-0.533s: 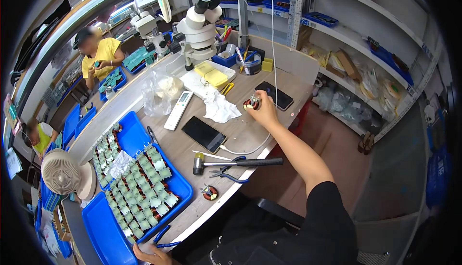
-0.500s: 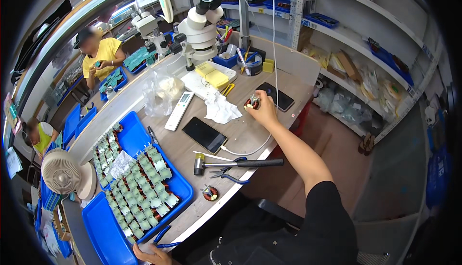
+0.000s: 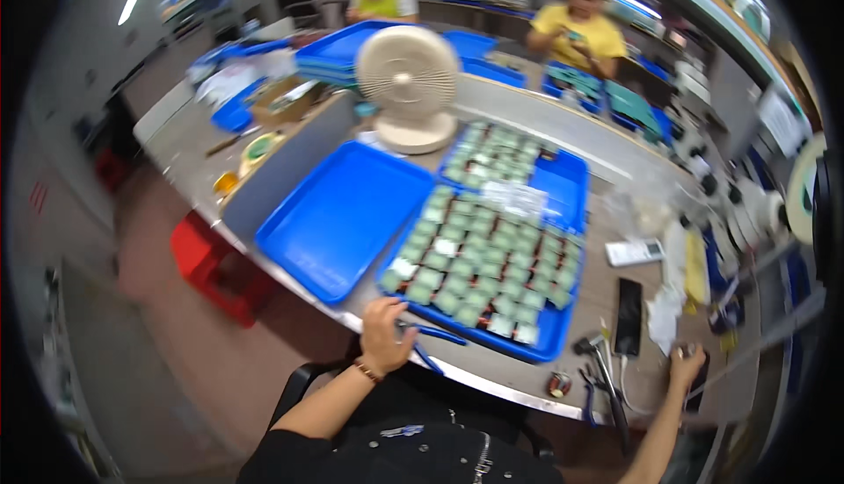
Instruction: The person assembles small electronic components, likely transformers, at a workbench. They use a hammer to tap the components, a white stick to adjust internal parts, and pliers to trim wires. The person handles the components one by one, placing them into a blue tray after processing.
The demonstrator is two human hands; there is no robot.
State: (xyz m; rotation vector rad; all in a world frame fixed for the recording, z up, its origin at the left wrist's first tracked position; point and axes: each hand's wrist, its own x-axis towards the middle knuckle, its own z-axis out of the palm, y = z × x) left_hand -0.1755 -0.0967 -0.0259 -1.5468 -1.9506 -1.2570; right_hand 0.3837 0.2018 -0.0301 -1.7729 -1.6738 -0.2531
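Observation:
My left hand (image 3: 384, 336) rests at the table's front edge, thumb apart from the curved fingers, by the near corner of a blue tray (image 3: 549, 343). Blue-handled pliers (image 3: 438, 333) lie just right of it. Rows of coils with pale green boards (image 3: 479, 264) fill most of that tray. At the far right my right hand (image 3: 684, 368) is closed on a small wire-wound ring coil, mostly hidden by the fingers and blurred. Another ring coil (image 3: 558, 385) lies on the table near a hammer (image 3: 607, 370) and a second pair of pliers (image 3: 589, 396).
A bare blue tray (image 3: 330, 220) stands left of the filled one. Behind are a beige fan (image 3: 407, 80) and a low partition. A phone (image 3: 629, 317), white remote (image 3: 635, 253) and crumpled tissue (image 3: 665, 317) lie rightward. Two people work beyond; a red stool (image 3: 207, 264) stands left.
The view has swung left, bringing the bare tray and red stool into full view. My right hand remains near the table's right side with the coil; my left stays beside the tray corner.

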